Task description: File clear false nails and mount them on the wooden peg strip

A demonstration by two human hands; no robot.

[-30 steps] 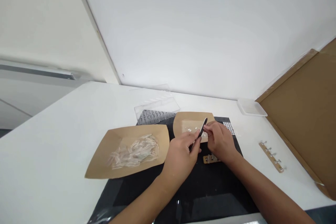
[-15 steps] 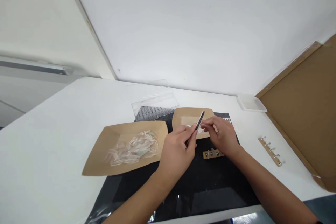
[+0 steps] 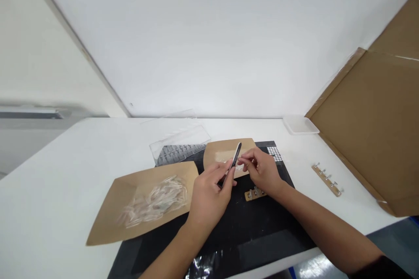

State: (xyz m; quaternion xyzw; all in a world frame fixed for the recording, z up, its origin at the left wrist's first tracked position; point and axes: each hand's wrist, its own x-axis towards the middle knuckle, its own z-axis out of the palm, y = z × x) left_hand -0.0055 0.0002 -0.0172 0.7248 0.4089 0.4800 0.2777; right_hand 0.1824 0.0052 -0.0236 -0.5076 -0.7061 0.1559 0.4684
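My left hand (image 3: 212, 183) is closed on a slim black-and-white tool (image 3: 236, 153) that points up and away. Beside its tip my right hand (image 3: 263, 170) has thumb and fingers pinched together; whatever they hold is too small to name. Behind both hands is a brown paper tray (image 3: 212, 150) with small white pieces. A larger brown tray (image 3: 114, 196) at the left holds a heap of clear plastic pieces (image 3: 160, 200). Below my right hand, a wooden strip with metal and clear fittings (image 3: 251, 195) lies on the black mat (image 3: 255, 226), partly covered by the hand.
Clear plastic panels (image 3: 180, 139) lie behind the trays. A shallow translucent container (image 3: 301, 125) stands at the back right. Another strip with metal fittings (image 3: 326, 179) lies on the white table at the right, near a large cardboard sheet (image 3: 369, 126). White dots (image 3: 274, 153) mark the mat's corner.
The camera view has shifted, so the trays and hands appear further left. My left hand still grips the tool, and my right fingers remain close beside it.
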